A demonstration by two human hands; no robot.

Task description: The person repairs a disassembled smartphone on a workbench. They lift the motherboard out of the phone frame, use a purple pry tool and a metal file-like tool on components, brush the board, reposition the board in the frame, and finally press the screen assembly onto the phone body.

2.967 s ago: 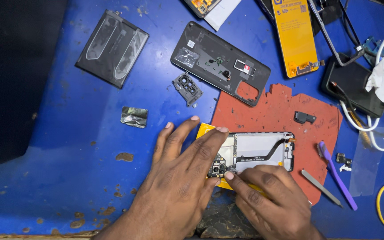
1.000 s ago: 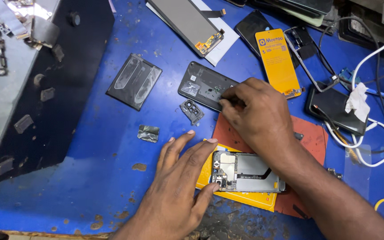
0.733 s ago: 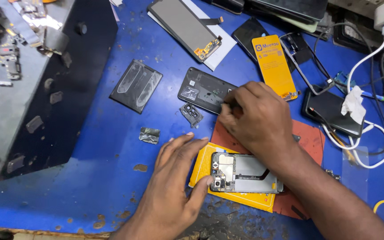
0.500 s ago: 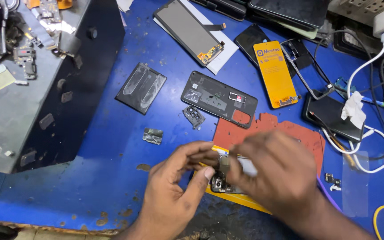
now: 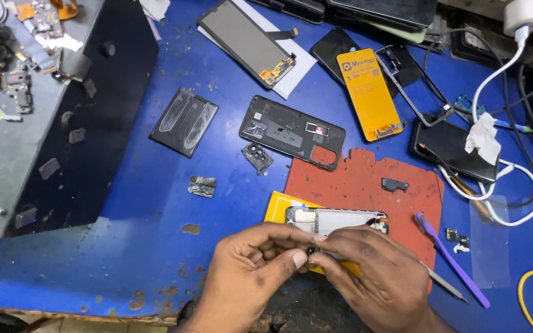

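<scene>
Both hands meet over the near edge: left hand [image 5: 251, 271] and right hand [image 5: 371, 277] pinch a tiny dark component [image 5: 311, 251] between fingertips. It looks light, fragile, best gripped by its edges. Just beyond the fingers lies the opened silver phone frame [image 5: 334, 219] on a red-brown rubber mat [image 5: 365, 179].

Purple pry tool [image 5: 450, 259] lies right of the red mat [image 5: 365, 185]; black back cover [image 5: 291, 131] sits above, orange battery [image 5: 369, 94] beyond.
</scene>
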